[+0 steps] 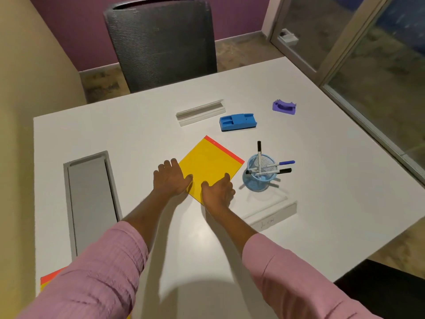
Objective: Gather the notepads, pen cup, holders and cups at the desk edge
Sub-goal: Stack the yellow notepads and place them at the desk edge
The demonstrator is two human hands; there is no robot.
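Note:
A yellow notepad (210, 165) with a red top strip lies diagonally in the middle of the white desk (142, 134). My left hand (171, 178) rests flat on its left corner, and my right hand (218, 191) grips its near corner, thumb on top. A blue mesh pen cup (258, 178) with three markers stands just right of the pad. Farther back lie a blue holder (238, 122), a purple holder (284, 107) and a white name-card holder (200, 112). Another white holder (270, 214) lies near my right forearm. A second yellow pad (49, 278) peeks out under my left sleeve.
A grey cable hatch (90, 199) is set into the desk at the left. A dark mesh chair (161, 42) stands behind the far edge. A glass partition (368, 54) runs along the right. A black chair corner (386, 288) shows at the bottom right.

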